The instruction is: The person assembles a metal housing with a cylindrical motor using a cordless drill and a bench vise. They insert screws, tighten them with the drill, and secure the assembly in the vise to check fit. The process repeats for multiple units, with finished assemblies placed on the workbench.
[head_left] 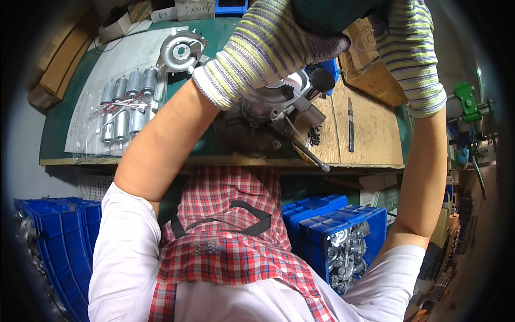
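Near the silvery metal housing (271, 99), left hand (284, 40) and right hand (409, 45), knit-gloved, flank a dark rounded object (335, 13), grip unclear.

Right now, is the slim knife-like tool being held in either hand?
No, the slim knife-like tool lies on the brown board, apart from the gloved left hand and right hand.
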A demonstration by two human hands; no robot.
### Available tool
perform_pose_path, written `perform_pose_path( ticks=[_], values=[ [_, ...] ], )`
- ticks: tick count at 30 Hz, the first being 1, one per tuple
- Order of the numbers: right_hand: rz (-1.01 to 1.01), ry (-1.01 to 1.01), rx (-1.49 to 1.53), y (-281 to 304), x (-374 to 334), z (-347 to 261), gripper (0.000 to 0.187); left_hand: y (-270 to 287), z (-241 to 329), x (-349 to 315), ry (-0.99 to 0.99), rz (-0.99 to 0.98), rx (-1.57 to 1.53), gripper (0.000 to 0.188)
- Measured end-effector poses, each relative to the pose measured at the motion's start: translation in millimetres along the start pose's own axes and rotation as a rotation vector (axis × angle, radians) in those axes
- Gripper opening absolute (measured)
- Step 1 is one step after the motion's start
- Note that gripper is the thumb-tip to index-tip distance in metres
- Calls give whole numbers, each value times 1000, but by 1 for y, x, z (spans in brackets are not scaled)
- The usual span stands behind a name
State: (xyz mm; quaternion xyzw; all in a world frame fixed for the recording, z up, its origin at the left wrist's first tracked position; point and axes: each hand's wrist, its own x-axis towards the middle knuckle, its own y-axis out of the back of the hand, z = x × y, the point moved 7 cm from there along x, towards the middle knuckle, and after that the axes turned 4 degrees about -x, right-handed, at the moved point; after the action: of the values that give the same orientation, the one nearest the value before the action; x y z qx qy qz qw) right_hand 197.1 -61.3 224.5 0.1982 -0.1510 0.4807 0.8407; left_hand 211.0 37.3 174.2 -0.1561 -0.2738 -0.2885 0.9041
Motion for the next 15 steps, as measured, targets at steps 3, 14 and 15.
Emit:
perform_pose_path(
  ticks=[3,14,15],
  values=[
    [157,-24,406,10,6,6,29,10,-1,-4,-61,4,117,35],
    [365,80,651,40,-1,25,46,14,-11,0,-143,-111,160,38],
    [361,62,621,40,-2,25,47,13,-12,0,-142,-114,148,38]
  ],
)
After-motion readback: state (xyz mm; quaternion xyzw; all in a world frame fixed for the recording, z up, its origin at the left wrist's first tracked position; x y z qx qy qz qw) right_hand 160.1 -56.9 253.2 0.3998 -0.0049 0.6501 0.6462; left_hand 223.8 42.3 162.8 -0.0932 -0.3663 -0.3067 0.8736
